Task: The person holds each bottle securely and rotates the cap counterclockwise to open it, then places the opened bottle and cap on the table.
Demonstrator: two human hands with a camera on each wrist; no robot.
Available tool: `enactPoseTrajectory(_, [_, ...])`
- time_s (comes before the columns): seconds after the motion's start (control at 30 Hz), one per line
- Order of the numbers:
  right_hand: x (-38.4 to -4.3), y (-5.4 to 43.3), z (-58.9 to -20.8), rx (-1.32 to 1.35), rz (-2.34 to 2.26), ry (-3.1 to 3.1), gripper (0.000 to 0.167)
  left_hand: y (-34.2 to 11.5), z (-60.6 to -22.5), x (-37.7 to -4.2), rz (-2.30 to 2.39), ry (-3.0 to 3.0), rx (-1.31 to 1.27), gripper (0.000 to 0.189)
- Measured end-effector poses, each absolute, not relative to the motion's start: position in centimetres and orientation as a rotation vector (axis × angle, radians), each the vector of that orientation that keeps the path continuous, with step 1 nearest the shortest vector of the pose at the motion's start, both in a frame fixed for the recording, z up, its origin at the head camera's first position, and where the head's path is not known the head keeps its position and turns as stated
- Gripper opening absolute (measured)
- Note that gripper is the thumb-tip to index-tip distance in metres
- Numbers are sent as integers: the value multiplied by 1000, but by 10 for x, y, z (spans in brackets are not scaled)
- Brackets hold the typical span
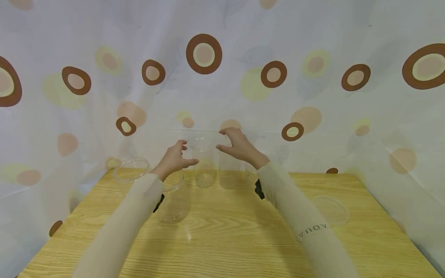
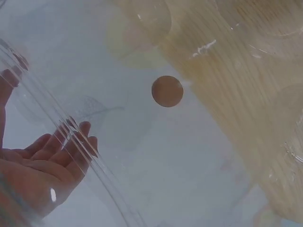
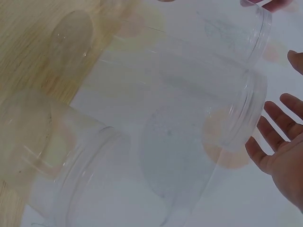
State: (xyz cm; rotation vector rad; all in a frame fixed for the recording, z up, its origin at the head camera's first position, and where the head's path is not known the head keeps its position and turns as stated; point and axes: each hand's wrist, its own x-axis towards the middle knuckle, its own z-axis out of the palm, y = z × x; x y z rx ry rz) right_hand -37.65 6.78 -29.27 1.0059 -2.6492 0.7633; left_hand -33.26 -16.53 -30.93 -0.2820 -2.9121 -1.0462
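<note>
My left hand is raised beside the mouth of a tall clear jar, thumb and fingers spread apart with nothing between them. In the left wrist view my left hand shows partly through a transparent rim. Above a second tall clear jar, my right hand hovers with its thumb and fingers parted. The right wrist view puts my right hand next to that jar's ridged rim, its fingers loosely extended; contact is hard to judge.
A wide clear container stands near my left forearm, and another lies behind it to the left. A shorter clear jar is partly hidden by my right wrist. At right, a clear round piece rests on the wooden table.
</note>
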Motion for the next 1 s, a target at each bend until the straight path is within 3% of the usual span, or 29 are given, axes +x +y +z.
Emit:
enactPoseTrajectory(0.37, [-391, 42, -297, 959, 693, -2782, 59, -156, -310, -340, -1110, -2948, -229, 83])
enactPoseTrajectory(1.0, [-387, 27, -294, 919, 589, -2867, 58, -150, -316, -347, -1001, -2969, -190, 73])
